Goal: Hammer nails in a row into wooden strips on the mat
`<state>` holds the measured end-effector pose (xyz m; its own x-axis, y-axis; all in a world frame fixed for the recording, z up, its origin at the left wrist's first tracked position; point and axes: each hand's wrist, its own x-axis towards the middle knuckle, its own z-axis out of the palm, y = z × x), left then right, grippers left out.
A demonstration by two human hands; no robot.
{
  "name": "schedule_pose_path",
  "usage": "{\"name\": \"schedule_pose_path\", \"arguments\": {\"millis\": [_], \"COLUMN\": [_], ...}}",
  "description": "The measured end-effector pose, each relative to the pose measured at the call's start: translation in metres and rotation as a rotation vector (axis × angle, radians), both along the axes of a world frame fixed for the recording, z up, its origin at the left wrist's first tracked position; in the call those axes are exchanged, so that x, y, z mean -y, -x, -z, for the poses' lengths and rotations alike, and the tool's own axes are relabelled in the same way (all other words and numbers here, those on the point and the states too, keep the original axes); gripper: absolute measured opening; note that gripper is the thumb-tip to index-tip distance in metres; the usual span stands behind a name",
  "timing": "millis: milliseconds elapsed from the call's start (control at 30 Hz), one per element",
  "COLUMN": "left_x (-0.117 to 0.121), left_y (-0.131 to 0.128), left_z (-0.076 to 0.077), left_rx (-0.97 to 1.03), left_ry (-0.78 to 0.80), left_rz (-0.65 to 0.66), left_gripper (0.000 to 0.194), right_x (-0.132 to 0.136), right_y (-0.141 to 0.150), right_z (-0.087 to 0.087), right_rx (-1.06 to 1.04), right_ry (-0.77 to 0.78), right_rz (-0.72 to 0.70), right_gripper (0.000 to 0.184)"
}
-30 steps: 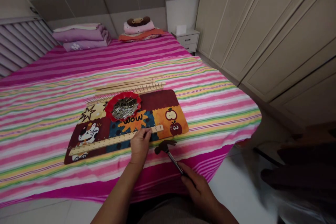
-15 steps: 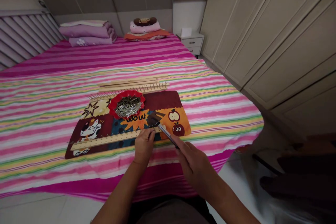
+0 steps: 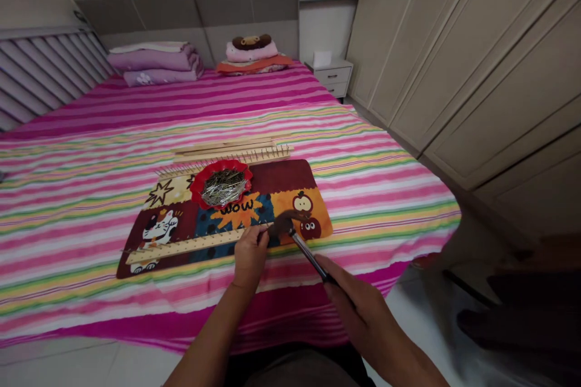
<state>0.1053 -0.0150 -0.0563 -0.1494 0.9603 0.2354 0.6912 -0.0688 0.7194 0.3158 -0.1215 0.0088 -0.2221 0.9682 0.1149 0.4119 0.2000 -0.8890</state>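
My right hand point(image 3: 363, 302) grips a claw hammer point(image 3: 311, 257) by its dark handle end; the dark head hovers over the right end of a pale wooden strip point(image 3: 181, 248). Against that strip rests my left hand point(image 3: 250, 254), thumb and forefinger pinched beside the hammer head; whatever they pinch is too small to make out. Several nails stand along the strip, left of my hand. Behind it, a red scalloped bowl point(image 3: 196, 190) holds a heap of loose nails point(image 3: 222, 186). Both strip and bowl lie on a patterned mat point(image 3: 290, 175).
Beyond the mat lies another wooden strip studded with upright nails point(image 3: 267, 154), alongside bare strips point(image 3: 222, 146). Everything rests on a bed with a striped sheet point(image 3: 385, 193). Folded bedding point(image 3: 157, 63) is stacked near the headboard. A wardrobe point(image 3: 454, 72) lines the right side.
The hammer has swung to the right and its head has turned, with my right hand drawn right and slightly down. My left hand keeps its pinch at the strip. The view has shifted slightly.
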Motion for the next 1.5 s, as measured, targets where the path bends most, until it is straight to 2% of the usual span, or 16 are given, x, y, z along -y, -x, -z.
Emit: {"name": "schedule_pose_path", "arguments": {"millis": [133, 267, 367, 433, 567, 700, 833, 1033, 1133, 1233, 1300, 1367, 1500], "left_x": [0.005, 0.003, -0.018, -0.04, -0.084, -0.111, -0.117, -0.112, -0.11, -0.106, -0.098, -0.088, -0.061], "left_y": [0.009, 0.035, 0.059, 0.072, 0.086, 0.089, 0.091, 0.097, 0.101, 0.104, 0.103, 0.1, 0.089], "left_z": [-0.006, -0.028, -0.048, -0.058, -0.065, -0.061, -0.059, -0.062, -0.065, -0.069, -0.073, -0.079, -0.091], "left_rx": [-0.001, -0.105, -0.229, -0.324, -0.53, -0.602, -0.599, -0.588, -0.419, 0.038, 0.377, 0.619, 0.814], "left_ry": [0.011, -0.025, -0.043, -0.029, 0.098, 0.293, 0.317, 0.282, 0.261, 0.208, 0.164, 0.158, 0.269], "left_rz": [-0.018, -0.081, -0.157, -0.179, -0.144, -0.089, -0.06, -0.06, -0.13, -0.181, -0.165, -0.129, -0.067], "left_gripper": [0.014, 0.018, 0.021, 0.023, 0.024, 0.017, 0.011, 0.013, 0.013, 0.014, 0.025, 0.034, 0.025], "right_x": [0.018, 0.027, 0.026, 0.024, 0.019, 0.019, 0.019, 0.019, 0.019, 0.019, 0.019, 0.018, 0.018], "right_y": [-0.008, -0.004, 0.003, 0.006, 0.008, 0.009, 0.01, 0.01, 0.01, 0.011, 0.011, 0.011, 0.01], "right_z": [0.033, 0.077, 0.106, 0.117, 0.122, 0.117, 0.117, 0.12, 0.122, 0.123, 0.123, 0.122, 0.121], "right_rx": [-0.097, -0.155, -0.162, -0.154, -0.147, -0.149, -0.147, -0.144, -0.14, -0.141, -0.135, -0.125, -0.118], "right_ry": [0.212, 0.348, 0.363, 0.365, 0.346, 0.334, 0.352, 0.373, 0.37, 0.372, 0.371, 0.369, 0.369], "right_rz": [-0.025, -0.018, -0.019, -0.008, -0.004, -0.005, 0.003, -0.022, -0.016, -0.017, -0.018, -0.015, -0.002], "right_gripper": [0.042, 0.041, 0.042, 0.042, 0.041, 0.04, 0.041, 0.042, 0.042, 0.042, 0.043, 0.044, 0.043]}}
